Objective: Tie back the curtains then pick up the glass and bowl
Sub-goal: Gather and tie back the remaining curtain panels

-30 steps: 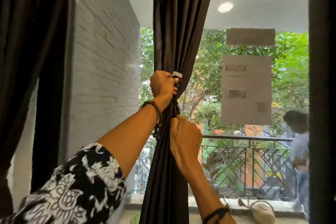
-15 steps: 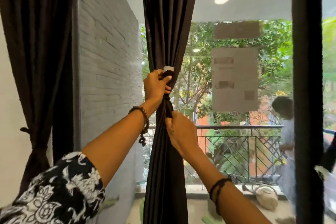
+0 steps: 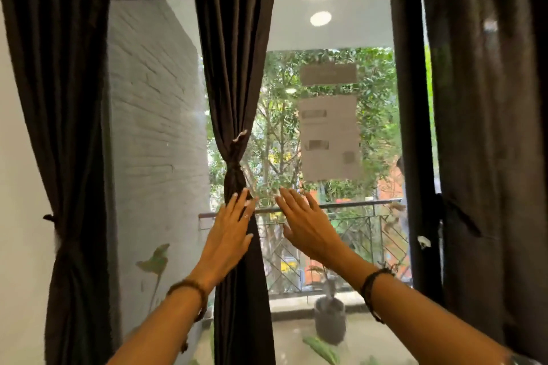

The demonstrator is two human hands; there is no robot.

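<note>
The middle curtain [image 3: 234, 68] hangs at the centre of the window, gathered into a narrow waist by a dark tie [image 3: 234, 170] wrapped round it, with a pale tag end sticking up at 1 o'clock from the knot. Below the tie the cloth spreads out again toward 6 o'clock.

Both hands are raised in front of the glass with fingers straight and spread, grasping nothing. The left hand [image 3: 229, 234] lies over the curtain just below the tie, its fingertips [image 3: 237, 197] reaching up at 12 o'clock to the bottom of the wrap; whether they touch the cloth I cannot tell. The right hand [image 3: 305, 225] is just beside it at 3 o'clock, clear of the curtain, palm toward the window [image 3: 335, 29]. Each wrist wears a dark beaded bracelet.

At 9 o'clock the left curtain [image 3: 59, 98] is already cinched low down by its own tie [image 3: 66, 246]. At 3 o'clock the right curtain [image 3: 486, 127] hangs along the window frame. The glass and bowl are not in view.
</note>
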